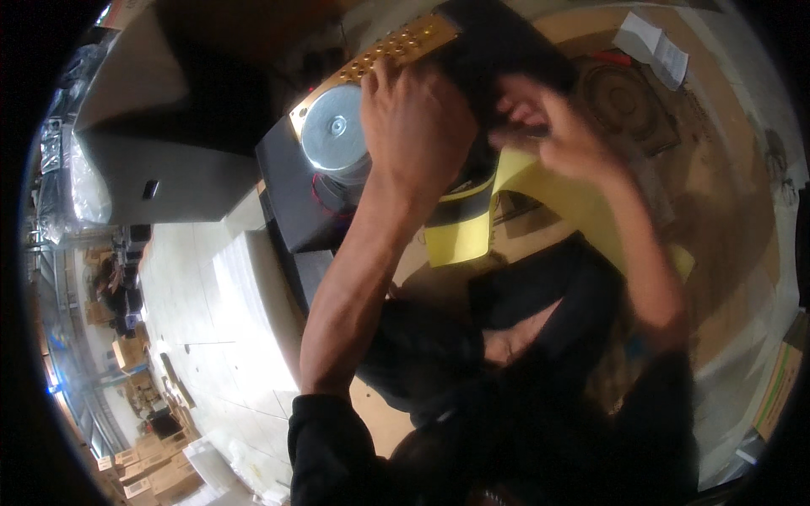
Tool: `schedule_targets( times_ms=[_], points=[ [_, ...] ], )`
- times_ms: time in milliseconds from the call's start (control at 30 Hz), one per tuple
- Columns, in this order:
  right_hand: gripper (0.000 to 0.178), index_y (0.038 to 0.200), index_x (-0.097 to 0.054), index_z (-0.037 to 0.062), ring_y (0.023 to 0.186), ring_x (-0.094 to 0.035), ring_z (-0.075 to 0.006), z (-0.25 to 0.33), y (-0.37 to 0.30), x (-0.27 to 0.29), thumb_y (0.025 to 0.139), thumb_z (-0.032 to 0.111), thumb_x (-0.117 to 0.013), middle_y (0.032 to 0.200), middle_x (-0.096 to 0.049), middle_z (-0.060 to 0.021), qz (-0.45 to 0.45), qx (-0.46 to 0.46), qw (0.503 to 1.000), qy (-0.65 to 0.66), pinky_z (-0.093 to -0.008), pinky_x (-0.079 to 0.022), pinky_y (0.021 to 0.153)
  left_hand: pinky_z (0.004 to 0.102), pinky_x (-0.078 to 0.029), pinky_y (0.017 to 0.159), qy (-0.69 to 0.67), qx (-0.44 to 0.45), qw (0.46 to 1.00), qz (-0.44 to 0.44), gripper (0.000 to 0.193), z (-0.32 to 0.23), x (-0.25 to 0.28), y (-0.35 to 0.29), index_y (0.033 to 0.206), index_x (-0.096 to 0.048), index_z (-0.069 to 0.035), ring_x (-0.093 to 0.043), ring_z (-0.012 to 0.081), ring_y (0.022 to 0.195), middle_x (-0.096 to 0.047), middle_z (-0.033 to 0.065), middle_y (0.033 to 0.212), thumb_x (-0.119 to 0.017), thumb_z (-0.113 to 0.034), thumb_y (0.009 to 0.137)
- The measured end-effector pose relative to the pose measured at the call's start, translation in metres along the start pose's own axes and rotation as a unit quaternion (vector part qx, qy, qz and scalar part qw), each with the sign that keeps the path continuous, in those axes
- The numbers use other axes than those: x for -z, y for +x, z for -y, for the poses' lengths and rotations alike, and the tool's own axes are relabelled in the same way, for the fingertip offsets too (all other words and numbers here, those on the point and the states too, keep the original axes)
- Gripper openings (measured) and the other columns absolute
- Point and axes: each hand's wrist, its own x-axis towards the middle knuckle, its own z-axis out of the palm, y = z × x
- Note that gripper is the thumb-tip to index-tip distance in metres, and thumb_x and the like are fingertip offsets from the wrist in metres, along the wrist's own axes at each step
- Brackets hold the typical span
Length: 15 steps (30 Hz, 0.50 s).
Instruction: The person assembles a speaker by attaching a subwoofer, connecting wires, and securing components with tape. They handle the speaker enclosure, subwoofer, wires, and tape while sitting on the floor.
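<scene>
My left hand reaches over a black box-shaped cabinet, its fingers bent down onto a gold panel with several small round fittings. What the fingertips hold, if anything, is hidden behind the hand. Beside my wrist, a round silver disc with a centre hole sits on the cabinet, red wire just below it. To the right, my right hand is raised with curled fingers, somewhat blurred. Directly under it, a yellow strip bends downward; whether the fingers grip it cannot be made out.
A large grey cabinet stands at the left, near clear plastic wrap. Brown cardboard covers the floor at right, with a round black part and a white paper. Cardboard boxes are stacked at lower left.
</scene>
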Motion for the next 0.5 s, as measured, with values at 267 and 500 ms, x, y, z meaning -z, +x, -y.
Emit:
schedule_targets(
  times_ms=[267,500],
  points=[
    [0.061,0.135,-0.063,0.0072,0.134,-0.049,-0.031,0.0,-0.098,-0.017,0.075,0.004,-0.074,0.145,-0.055,-0.0112,-0.001,0.067,0.877,-0.476,-0.0477,-0.04,0.115,0.0397,-0.05,0.103,0.065,-0.319,0.943,0.068,0.025,0.005,-0.019,-0.001,0.105,-0.076,-0.01,-0.061,0.0249,0.117,-0.069,0.0098,0.12,-0.069,-0.003,0.082],
    [0.063,0.131,-0.067,0.0042,0.126,-0.062,-0.0327,-0.045,-0.163,0.07,0.076,-0.021,-0.049,0.133,-0.067,-0.0143,-0.15,0.036,0.917,-0.369,-0.0415,-0.048,0.109,0.0388,-0.062,0.075,-0.053,-0.126,0.989,0.05,0.011,0.031,0.008,0.023,0.097,-0.079,-0.016,-0.075,0.0238,0.082,-0.077,0.0086,0.093,-0.071,-0.014,0.09]
  ],
)
